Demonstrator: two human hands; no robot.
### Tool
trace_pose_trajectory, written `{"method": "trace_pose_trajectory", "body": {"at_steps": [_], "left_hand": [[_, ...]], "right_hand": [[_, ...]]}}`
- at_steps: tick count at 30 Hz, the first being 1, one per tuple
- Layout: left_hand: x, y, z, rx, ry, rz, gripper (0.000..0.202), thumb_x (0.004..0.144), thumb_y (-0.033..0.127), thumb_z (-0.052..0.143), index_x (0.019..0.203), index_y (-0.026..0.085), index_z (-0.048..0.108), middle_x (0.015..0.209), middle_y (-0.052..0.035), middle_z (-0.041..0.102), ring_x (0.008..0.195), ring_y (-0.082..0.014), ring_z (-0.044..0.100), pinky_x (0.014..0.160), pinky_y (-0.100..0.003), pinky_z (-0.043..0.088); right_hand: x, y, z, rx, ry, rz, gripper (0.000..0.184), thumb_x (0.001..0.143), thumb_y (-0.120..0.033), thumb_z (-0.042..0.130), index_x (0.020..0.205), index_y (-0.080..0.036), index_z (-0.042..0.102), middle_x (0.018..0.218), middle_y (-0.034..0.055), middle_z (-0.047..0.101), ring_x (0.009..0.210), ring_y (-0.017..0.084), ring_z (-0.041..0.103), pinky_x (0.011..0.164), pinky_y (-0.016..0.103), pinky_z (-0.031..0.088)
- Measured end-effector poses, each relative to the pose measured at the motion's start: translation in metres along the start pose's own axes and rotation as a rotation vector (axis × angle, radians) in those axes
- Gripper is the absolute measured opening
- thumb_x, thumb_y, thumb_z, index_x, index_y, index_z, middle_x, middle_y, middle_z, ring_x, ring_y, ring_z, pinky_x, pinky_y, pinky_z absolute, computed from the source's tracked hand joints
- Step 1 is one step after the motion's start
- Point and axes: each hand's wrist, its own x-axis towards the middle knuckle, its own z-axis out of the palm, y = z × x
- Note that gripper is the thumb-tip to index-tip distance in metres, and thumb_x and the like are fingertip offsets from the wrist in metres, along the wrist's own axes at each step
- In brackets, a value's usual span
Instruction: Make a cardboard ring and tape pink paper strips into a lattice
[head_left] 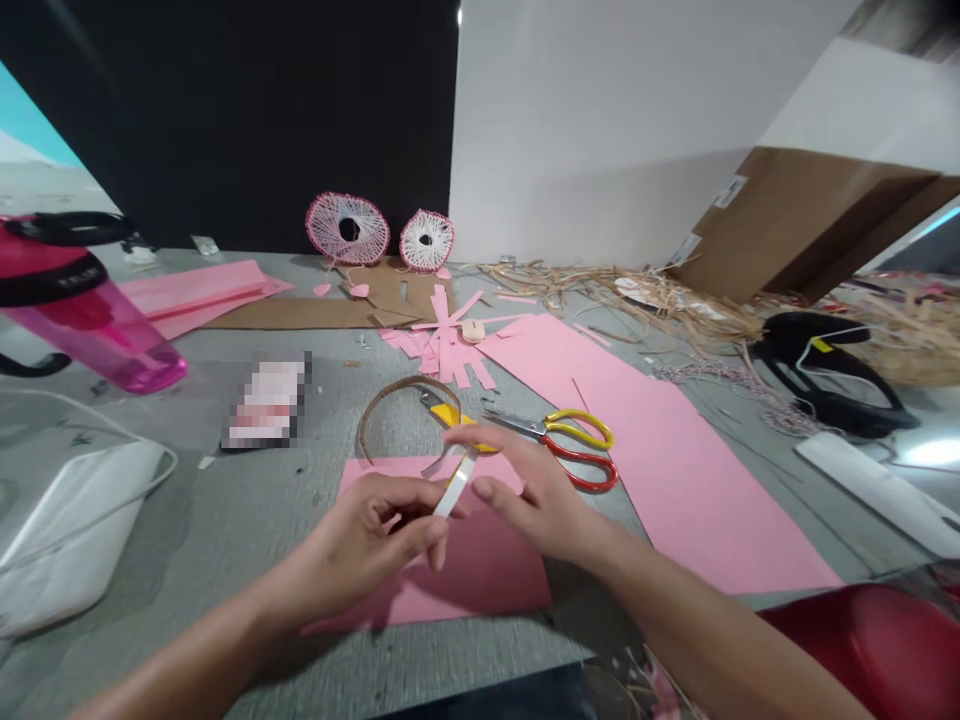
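My left hand [390, 530] is closed, pinching a narrow white roll of tape [454, 484] seen nearly edge-on. At the roll's upper end is my right hand [536, 490], with thumb and forefinger spread apart; whether a fingertip touches the roll I cannot tell. Both hands are above a pink paper sheet [487, 580] lying flat on the grey table. Just beyond them rests a yellow utility knife [444, 412], partly hidden by my right fingers. Scissors [577, 440] with one yellow and one red handle lie beside it. A curved brown strip [382, 400] arches behind the sheet.
A larger pink sheet [675, 460] stretches to the right. Pink paper strips [446, 350] are piled behind. Two round woven thread pieces [349, 230] lean against the black panel. At left are a pink bottle [112, 320], a phone [266, 400] and a white power bank [82, 530].
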Motion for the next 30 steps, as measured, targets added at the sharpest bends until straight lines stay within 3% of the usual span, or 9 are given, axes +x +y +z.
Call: {"method": "trace_pose_trajectory", "body": {"at_steps": [3,7,10,15,18,24,30], "left_hand": [[0.000,0.000,0.002,-0.003,-0.010,0.001,0.035,0.093,0.039,0.056,0.072,0.016,0.071,0.056,-0.0025,0.064,0.055,-0.0136,0.054,0.057,-0.027,0.043],[0.003,-0.003,-0.001,-0.103,0.078,-0.019,0.028,0.090,0.039,0.062,0.100,0.016,0.074,0.068,-0.0045,0.071,0.055,-0.0130,0.054,0.052,-0.025,0.043],[0.005,-0.005,-0.003,-0.134,0.115,-0.039,0.031,0.088,0.036,0.065,0.110,0.016,0.072,0.074,-0.0061,0.074,0.053,-0.0119,0.054,0.050,-0.024,0.042],[0.004,0.001,0.001,-0.079,0.079,-0.033,0.028,0.088,0.039,0.064,0.100,0.017,0.075,0.054,0.0003,0.065,0.045,-0.0113,0.050,0.050,-0.024,0.038],[0.003,0.003,0.002,-0.092,0.025,-0.027,0.032,0.090,0.043,0.061,0.097,0.016,0.075,0.053,-0.0007,0.064,0.048,-0.0123,0.053,0.052,-0.025,0.040],[0.004,-0.006,-0.004,-0.220,0.044,-0.042,0.036,0.086,0.042,0.069,0.110,0.015,0.071,0.071,-0.0042,0.070,0.051,-0.0093,0.049,0.049,-0.021,0.038],[0.005,-0.004,-0.004,-0.218,0.015,-0.072,0.037,0.088,0.042,0.065,0.112,0.014,0.072,0.063,-0.0028,0.068,0.049,-0.0100,0.048,0.049,-0.023,0.039]], "right_hand": [[0.001,-0.002,0.001,0.068,-0.035,0.045,0.023,0.100,-0.039,0.054,0.103,-0.022,0.069,0.097,0.0052,0.075,0.089,0.018,0.070,0.081,0.031,0.054],[0.002,0.005,0.004,0.338,0.105,0.252,0.026,0.097,-0.046,0.057,0.095,-0.021,0.064,0.079,0.0027,0.073,0.073,0.016,0.070,0.065,0.029,0.055],[0.003,0.010,0.006,0.485,0.108,0.287,0.025,0.098,-0.045,0.056,0.093,-0.021,0.061,0.082,0.0030,0.073,0.076,0.016,0.071,0.069,0.031,0.058],[0.002,0.005,0.006,0.323,0.002,0.227,0.029,0.096,-0.049,0.058,0.104,-0.022,0.066,0.100,0.0069,0.072,0.091,0.018,0.069,0.079,0.034,0.057],[0.001,0.001,0.007,0.321,-0.048,0.218,0.025,0.098,-0.045,0.057,0.102,-0.022,0.066,0.091,0.0046,0.071,0.082,0.016,0.068,0.073,0.031,0.056],[0.002,0.008,0.011,0.617,0.075,0.341,0.027,0.098,-0.048,0.056,0.095,-0.022,0.057,0.079,0.0020,0.072,0.074,0.016,0.070,0.067,0.030,0.058],[0.003,0.008,0.011,0.548,0.042,0.349,0.035,0.094,-0.058,0.056,0.096,-0.023,0.058,0.084,0.0035,0.073,0.076,0.017,0.071,0.072,0.033,0.059]]}}
